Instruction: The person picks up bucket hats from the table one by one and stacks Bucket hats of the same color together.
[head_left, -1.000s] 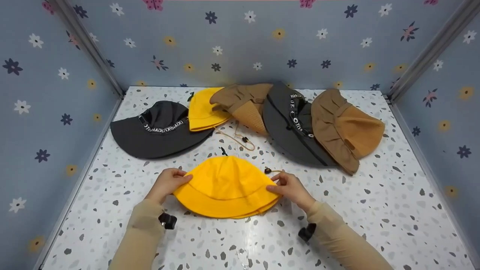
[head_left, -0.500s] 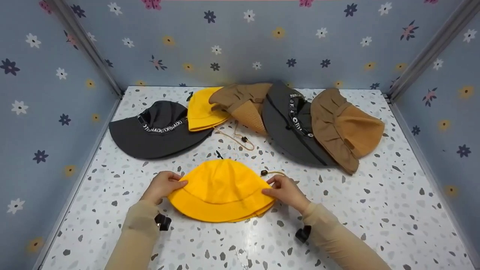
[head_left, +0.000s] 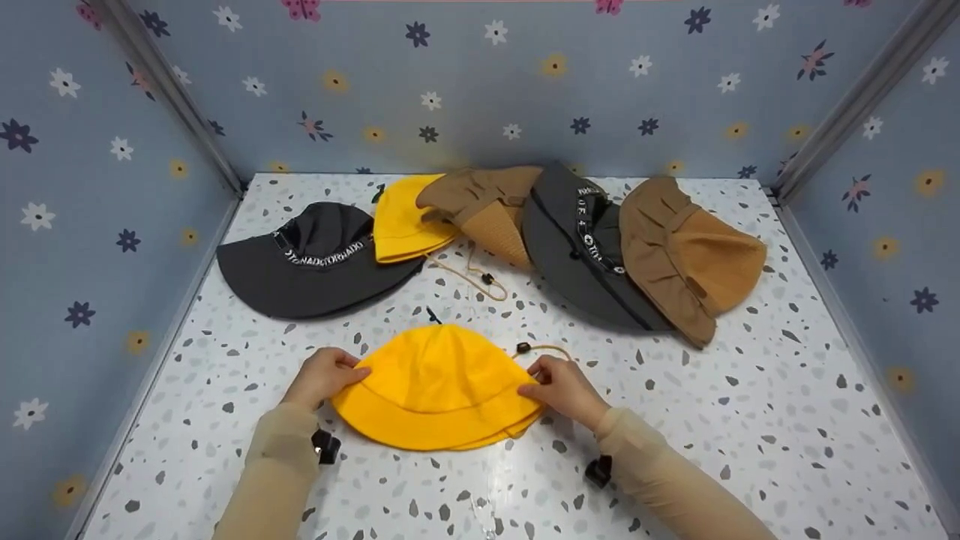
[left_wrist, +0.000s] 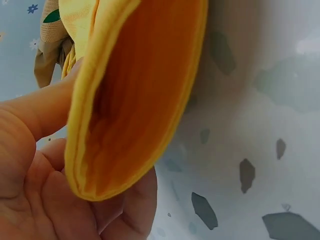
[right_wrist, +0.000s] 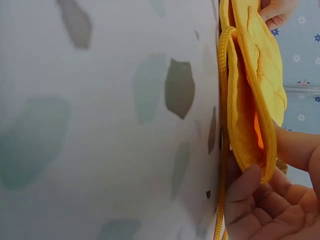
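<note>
The yellow bucket hat point(head_left: 441, 386) lies folded flat on the speckled bench point(head_left: 750, 420), near its front edge; the left hand point(head_left: 322, 376) pinches the hat's left brim edge between thumb and fingers, and the right hand point(head_left: 561, 388) pinches the right brim edge the same way; a tan cord with a dark toggle point(head_left: 523, 348) lies just beside the right hand; farther back sit a dark grey hat point(head_left: 315, 262), a second yellow hat point(head_left: 405, 221), a brown hat point(head_left: 484, 206), another dark grey hat point(head_left: 577, 247) and a tan hat point(head_left: 694, 259).
</note>
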